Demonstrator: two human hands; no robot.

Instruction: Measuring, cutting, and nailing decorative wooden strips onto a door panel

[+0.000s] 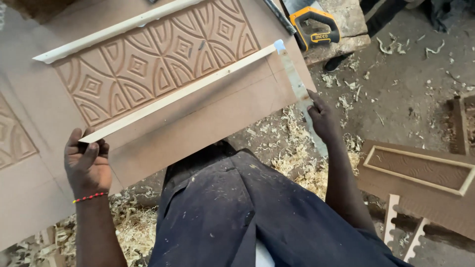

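A brown board (pixel 208 116) with a carved panel of diamonds and curves (pixel 153 59) lies before me. My left hand (pixel 88 163) grips the near end of a long pale wooden strip (pixel 183 91) that lies along the panel's lower edge. My right hand (pixel 322 117) holds a second, shorter pale strip (pixel 296 81) that runs down the board's right edge. The two strips meet at a corner at the upper right. Another pale strip (pixel 114 30) lies along the panel's upper edge.
A hand saw with a yellow and black handle (pixel 315 25) rests on a rough bench at the top. Wood shavings (pixel 287 158) cover the floor. Other carved framed panels (pixel 420 170) lie at the right. Dark trousers fill the lower middle.
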